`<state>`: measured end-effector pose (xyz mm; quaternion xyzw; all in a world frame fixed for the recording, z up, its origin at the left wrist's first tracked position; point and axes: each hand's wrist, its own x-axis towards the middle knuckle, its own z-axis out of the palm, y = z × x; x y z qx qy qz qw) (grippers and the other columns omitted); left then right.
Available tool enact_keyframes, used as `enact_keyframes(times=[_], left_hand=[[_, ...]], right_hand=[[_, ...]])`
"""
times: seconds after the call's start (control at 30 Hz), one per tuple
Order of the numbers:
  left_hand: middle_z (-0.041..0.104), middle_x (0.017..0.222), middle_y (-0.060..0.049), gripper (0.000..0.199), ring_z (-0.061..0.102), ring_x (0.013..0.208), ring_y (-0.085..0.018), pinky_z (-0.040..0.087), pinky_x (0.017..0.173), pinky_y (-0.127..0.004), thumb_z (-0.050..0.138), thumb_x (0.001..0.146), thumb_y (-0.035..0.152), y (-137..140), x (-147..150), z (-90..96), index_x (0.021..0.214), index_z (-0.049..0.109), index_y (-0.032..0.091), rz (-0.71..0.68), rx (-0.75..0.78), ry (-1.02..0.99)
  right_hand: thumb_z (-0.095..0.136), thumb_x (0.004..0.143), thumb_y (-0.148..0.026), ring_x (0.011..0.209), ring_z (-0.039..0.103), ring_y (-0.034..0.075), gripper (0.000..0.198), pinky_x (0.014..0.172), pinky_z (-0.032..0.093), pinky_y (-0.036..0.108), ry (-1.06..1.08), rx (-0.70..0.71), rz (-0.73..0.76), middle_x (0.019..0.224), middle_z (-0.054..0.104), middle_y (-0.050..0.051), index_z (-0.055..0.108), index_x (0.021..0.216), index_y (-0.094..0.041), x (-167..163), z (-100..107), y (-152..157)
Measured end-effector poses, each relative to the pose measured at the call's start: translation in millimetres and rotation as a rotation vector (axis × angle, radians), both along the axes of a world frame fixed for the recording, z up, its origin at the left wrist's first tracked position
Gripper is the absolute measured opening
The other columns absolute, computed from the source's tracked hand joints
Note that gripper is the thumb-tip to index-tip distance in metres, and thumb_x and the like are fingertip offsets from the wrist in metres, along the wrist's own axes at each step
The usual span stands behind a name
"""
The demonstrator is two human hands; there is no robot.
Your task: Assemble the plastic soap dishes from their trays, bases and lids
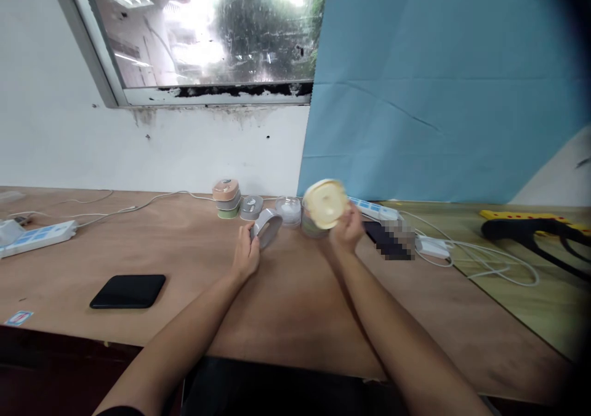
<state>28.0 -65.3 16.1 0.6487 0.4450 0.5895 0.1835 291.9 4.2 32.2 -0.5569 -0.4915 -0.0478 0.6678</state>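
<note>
My left hand grips a grey, hollow, round-cornered container that is tilted on its side above the table. In my right hand is a pale yellow lid, held up by its lower right edge with its broad face turned towards me. Partly hidden behind the lid stands a greenish container. Left of that are a clear container with something white inside and a low grey container. A stack of small boxes, orange over grey over green, stands at the far left of this row.
A black phone lies at the left front. Power strips and white cables are on both sides. A dark, partly blurred-out object lies right of my right hand, near a white adapter. A black-handled tool is farther right.
</note>
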Motion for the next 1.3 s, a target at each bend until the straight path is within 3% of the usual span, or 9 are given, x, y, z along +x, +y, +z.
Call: enact_keyframes(times=[0.1,0.2,0.33,0.53,0.77,0.93,1.13,1.3], left_hand=[[0.053,0.117,-0.010,0.038,0.049,0.110,-0.024,0.035,0.098,-0.038,0.044,0.084,0.018,1.6,0.4,-0.1,0.122,0.049,0.019,0.000,0.011,0.051],[0.057,0.111,-0.010,0.039,0.052,0.102,-0.025,0.038,0.092,-0.039,0.046,0.079,0.016,4.4,1.7,-1.5,0.117,0.053,0.018,-0.005,-0.022,0.120],[0.060,0.101,-0.007,0.037,0.055,0.094,-0.024,0.041,0.087,-0.038,0.050,0.075,0.016,5.9,2.9,-3.6,0.111,0.057,0.020,-0.026,-0.046,0.192],[0.061,0.098,-0.007,0.033,0.057,0.090,-0.023,0.044,0.081,-0.036,0.048,0.076,0.017,0.9,0.9,-3.7,0.108,0.058,0.020,-0.029,-0.039,0.335],[0.061,0.096,-0.007,0.029,0.057,0.086,-0.023,0.044,0.078,-0.036,0.048,0.077,0.019,2.7,0.0,-5.5,0.105,0.058,0.019,-0.035,-0.011,0.422],[0.062,0.094,-0.007,0.028,0.057,0.086,-0.023,0.045,0.077,-0.035,0.048,0.079,0.021,2.5,-0.9,-6.2,0.105,0.059,0.019,-0.027,-0.016,0.432],[0.062,0.093,-0.006,0.023,0.058,0.084,-0.022,0.044,0.076,-0.035,0.049,0.080,0.022,3.6,-2.0,-7.4,0.101,0.058,0.019,-0.025,-0.040,0.428],[0.063,0.094,-0.005,0.022,0.058,0.084,-0.021,0.044,0.076,-0.033,0.050,0.080,0.023,2.9,-1.9,-6.4,0.101,0.058,0.019,-0.047,-0.063,0.436]], right_hand=[[0.024,0.092,-0.039,0.110,0.057,0.028,0.052,0.092,0.043,0.042,0.224,0.056,-0.302,0.119,0.060,0.020,0.051,0.124,-0.009,51.1,-7.0,16.8],[0.030,0.088,-0.039,0.110,0.057,0.031,0.048,0.092,0.042,0.044,0.299,-0.006,-0.429,0.113,0.062,0.021,0.059,0.114,-0.009,82.8,-21.7,25.6],[0.030,0.086,-0.037,0.106,0.058,0.031,0.047,0.091,0.042,0.044,0.259,-0.091,-0.366,0.110,0.064,0.021,0.061,0.109,-0.010,86.8,-33.2,36.1],[0.030,0.086,-0.037,0.101,0.061,0.029,0.050,0.088,0.042,0.040,0.140,-0.126,-0.268,0.107,0.067,0.020,0.064,0.109,-0.009,70.8,-33.7,48.1],[0.035,0.087,-0.051,0.094,0.061,0.028,0.055,0.084,0.042,0.038,0.133,-0.160,-0.244,0.106,0.067,0.019,0.062,0.112,-0.010,71.7,-36.3,46.0],[0.042,0.083,-0.057,0.084,0.059,0.026,0.053,0.080,0.042,0.038,0.125,-0.260,-0.222,0.090,0.066,0.013,0.062,0.105,-0.013,71.0,-36.3,41.1],[0.042,0.084,-0.056,0.104,0.052,0.028,0.055,0.092,0.038,0.041,0.021,-0.199,-0.210,0.107,0.060,0.019,0.060,0.109,-0.011,70.5,-39.5,43.4],[0.046,0.080,-0.061,0.111,0.049,0.032,0.062,0.098,0.033,0.046,-0.024,-0.228,-0.151,0.116,0.059,0.020,0.056,0.114,-0.010,72.8,-45.3,49.8]])
